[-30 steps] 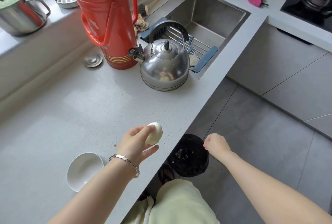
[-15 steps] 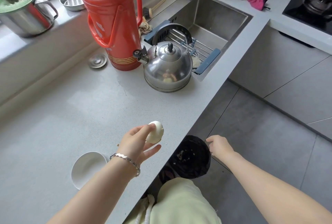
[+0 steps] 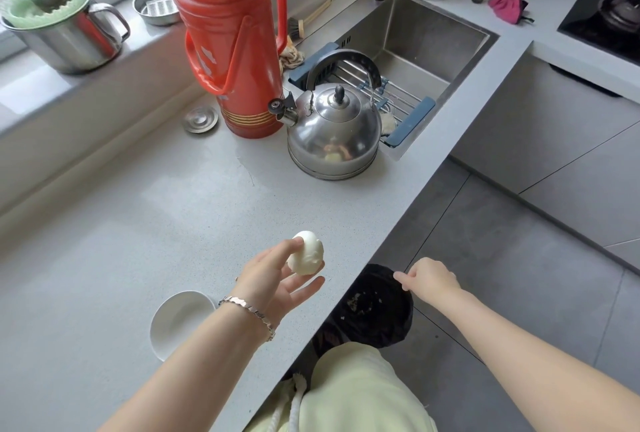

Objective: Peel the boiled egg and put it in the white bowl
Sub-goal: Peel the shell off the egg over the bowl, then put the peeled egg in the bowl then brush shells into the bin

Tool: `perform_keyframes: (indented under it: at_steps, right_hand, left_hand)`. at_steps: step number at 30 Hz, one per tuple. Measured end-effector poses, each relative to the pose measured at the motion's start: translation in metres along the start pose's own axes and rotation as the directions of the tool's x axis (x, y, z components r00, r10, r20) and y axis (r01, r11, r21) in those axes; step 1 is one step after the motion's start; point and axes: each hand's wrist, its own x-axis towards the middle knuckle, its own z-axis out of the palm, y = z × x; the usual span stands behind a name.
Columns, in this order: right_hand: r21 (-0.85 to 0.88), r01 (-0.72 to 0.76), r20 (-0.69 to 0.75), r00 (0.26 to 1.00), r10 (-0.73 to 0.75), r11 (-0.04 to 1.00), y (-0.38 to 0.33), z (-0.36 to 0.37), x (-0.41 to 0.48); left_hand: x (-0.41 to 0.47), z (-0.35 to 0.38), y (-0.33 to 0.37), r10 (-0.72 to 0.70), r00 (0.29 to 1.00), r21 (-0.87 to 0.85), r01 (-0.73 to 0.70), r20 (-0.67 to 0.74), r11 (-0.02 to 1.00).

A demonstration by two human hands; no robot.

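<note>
- The egg [image 3: 306, 252], white and bare of shell on the side that shows, sits at the fingertips of the left hand [image 3: 277, 281], above the grey counter [image 3: 138, 224] near its front edge.
- The left hand's fingers clamp the egg from the left and from below; a metal bracelet [image 3: 247, 310] circles the wrist.
- The white bowl [image 3: 176, 322] stands on the counter just beside the left forearm, nearer the person than the egg, and partly hidden by the arm.
- The right hand [image 3: 429, 279] hovers off the counter over the black-lined bin [image 3: 374, 307] on the floor, fingers loosely together and pointing left, holding nothing I can make out.
- Farther back stand a steel kettle [image 3: 334, 134] and a red thermos [image 3: 230, 40], beside the sink [image 3: 415, 37].
</note>
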Motion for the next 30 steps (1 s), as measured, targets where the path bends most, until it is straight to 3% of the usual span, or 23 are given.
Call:
perform_keyframes:
  at_steps: [3, 6, 9, 11, 14, 18, 24, 30]
  right_hand:
    - [0.091, 0.040, -0.079, 0.996, -0.033, 0.995, -0.018, -0.016, -0.011]
    - [0.204, 0.230, -0.155, 0.967, -0.201, 0.951, -0.048, -0.039, -0.037]
    - [0.412, 0.452, -0.235, 0.892, -0.387, 0.791, -0.090, -0.065, -0.083]
    - [0.544, 0.518, -0.261, 0.852, -0.454, 0.659, -0.113, -0.077, -0.115]
    - [0.707, 0.499, -0.191, 0.817, -0.544, 0.501, -0.137, -0.084, -0.147]
    - [0.801, 0.449, -0.153, 0.793, -0.590, 0.396, -0.158, -0.081, -0.165]
    - [0.801, 0.506, -0.222, 0.748, -0.626, 0.321, -0.175, -0.074, -0.172]
    - [0.789, 0.558, -0.294, 0.711, -0.639, 0.258, -0.188, -0.069, -0.174]
  left_hand:
    - [-0.007, 0.000, 0.004, -0.026, 0.999, -0.088, 0.030, 0.044, 0.996]
    - [-0.016, -0.004, 0.010, -0.022, 0.994, -0.154, 0.038, 0.107, 0.987]
    - [-0.026, -0.008, 0.017, 0.037, 0.989, -0.212, -0.005, 0.146, 0.977]
    - [-0.034, -0.011, 0.022, 0.107, 0.978, -0.222, -0.067, 0.177, 0.973]
    - [-0.043, -0.019, 0.027, 0.225, 0.949, -0.240, -0.171, 0.219, 0.956]
    - [-0.057, -0.027, 0.030, 0.299, 0.920, -0.190, -0.256, 0.253, 0.948]
    - [-0.066, -0.038, 0.028, 0.379, 0.906, -0.328, -0.305, 0.189, 0.894]
    - [-0.070, -0.049, 0.028, 0.462, 0.878, -0.266, -0.420, 0.121, 0.868]
